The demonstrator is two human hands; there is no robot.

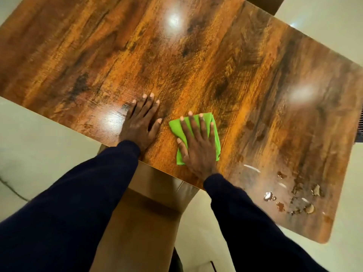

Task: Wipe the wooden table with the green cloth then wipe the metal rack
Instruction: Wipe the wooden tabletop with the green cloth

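Observation:
The wooden table fills most of the view, dark brown with strong grain and bright light reflections. A folded green cloth lies flat on it near the front edge. My right hand presses down on the cloth with its fingers spread straight. Just to the left, my left hand rests flat on the bare wood, fingers straight. Both arms wear dark sleeves. The metal rack is not in view.
Water drops and wet smears sit on the table's front right corner. A wooden chair seat stands under the table edge between my arms. Pale floor shows left and right of the table.

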